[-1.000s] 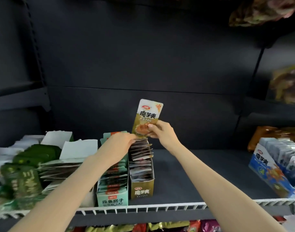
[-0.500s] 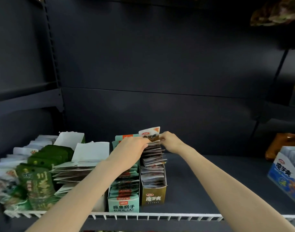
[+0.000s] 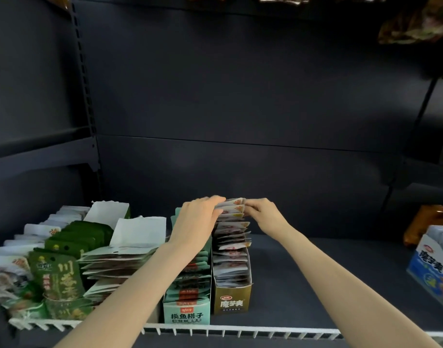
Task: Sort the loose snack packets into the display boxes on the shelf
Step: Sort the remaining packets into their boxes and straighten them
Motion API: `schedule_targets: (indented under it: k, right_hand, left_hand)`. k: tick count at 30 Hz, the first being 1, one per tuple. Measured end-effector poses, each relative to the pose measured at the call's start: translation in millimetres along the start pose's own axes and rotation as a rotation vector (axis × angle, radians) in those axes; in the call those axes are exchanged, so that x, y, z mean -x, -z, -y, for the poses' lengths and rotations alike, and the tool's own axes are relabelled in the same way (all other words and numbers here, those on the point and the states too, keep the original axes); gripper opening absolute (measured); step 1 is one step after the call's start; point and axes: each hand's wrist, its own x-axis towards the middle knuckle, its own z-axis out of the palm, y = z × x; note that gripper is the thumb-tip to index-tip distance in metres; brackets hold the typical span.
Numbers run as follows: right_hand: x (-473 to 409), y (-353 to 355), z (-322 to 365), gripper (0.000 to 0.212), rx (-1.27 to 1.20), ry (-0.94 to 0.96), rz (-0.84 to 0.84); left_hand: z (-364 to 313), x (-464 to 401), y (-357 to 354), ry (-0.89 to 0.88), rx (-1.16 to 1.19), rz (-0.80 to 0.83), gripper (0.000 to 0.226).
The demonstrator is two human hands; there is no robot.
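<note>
A gold display box [image 3: 231, 300] stands on the shelf, packed with a row of white and gold snack packets [image 3: 231, 247]. At the far end of that row, my left hand [image 3: 199, 222] lies over the back packets from the left, fingers curled on their tops. My right hand [image 3: 262, 214] pinches the right edge of the rearmost white and gold packet [image 3: 235, 203], which sits in the row. A mint-green display box [image 3: 186, 313] of packets stands just left of the gold one, partly hidden by my left forearm.
Left of the boxes lie stacks of white packets [image 3: 115, 262] and dark green packets [image 3: 62, 272]. A blue display box [image 3: 431, 270] sits at the right edge. A white wire rail [image 3: 240, 331] runs along the shelf front. Dark shelf floor [image 3: 316, 285] lies between the gold and blue boxes.
The white and gold packet that my right hand held upright above the box has come down into the back of the gold box's row. Both hands lowered onto the row's far end.
</note>
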Motion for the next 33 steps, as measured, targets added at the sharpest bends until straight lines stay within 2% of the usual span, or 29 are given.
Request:
schedule_targets:
  k: [4, 7, 10, 13, 15, 18, 23, 26, 28, 30, 33]
  right_hand:
    - [1, 3, -2, 0.026, 0.043, -0.017, 0.020]
    - [2, 8, -4, 0.033, 0.069, -0.025, 0.128]
    - [7, 11, -5, 0.050, -0.083, -0.019, 0.226]
    - [12, 14, -5, 0.051, -0.260, -0.042, 0.289]
    - [11, 12, -8, 0.044, -0.287, -0.031, 0.269]
    - [6, 6, -12, 0.030, -0.251, 0.008, 0.139]
    - [-1, -4, -12, 0.014, -0.197, 0.029, -0.005]
    - [-1, -5, -15, 0.025, -0.215, 0.036, 0.052]
    - [-1, -5, -17, 0.036, -0.174, 0.027, 0.108]
    - [-2, -7, -19, 0.037, -0.140, 0.027, 0.090]
    - [-5, -11, -18, 0.034, -0.155, 0.043, 0.047]
  left_hand:
    - [-1, -5, 2, -0.024, 0.016, 0.093, 0.039]
    - [-2, -5, 6, -0.040, -0.041, 0.204, 0.058]
    - [-3, -5, 6, -0.037, -0.138, 0.227, 0.066]
    - [-2, -9, 3, -0.031, -0.111, 0.203, 0.059]
    - [-1, -12, 1, -0.046, -0.115, 0.157, 0.048]
    - [-2, -16, 0, -0.043, -0.098, 0.083, 0.034]
    - [4, -26, -4, -0.051, -0.181, 0.063, 0.036]
    - [7, -29, -4, -0.010, -0.153, 0.163, 0.041]
    - [6, -30, -4, 0.022, -0.121, 0.209, 0.032]
    - [5, -31, -6, 0.050, -0.077, 0.220, 0.021]
    - [6, -34, -8, 0.121, 0.038, 0.220, 0.018]
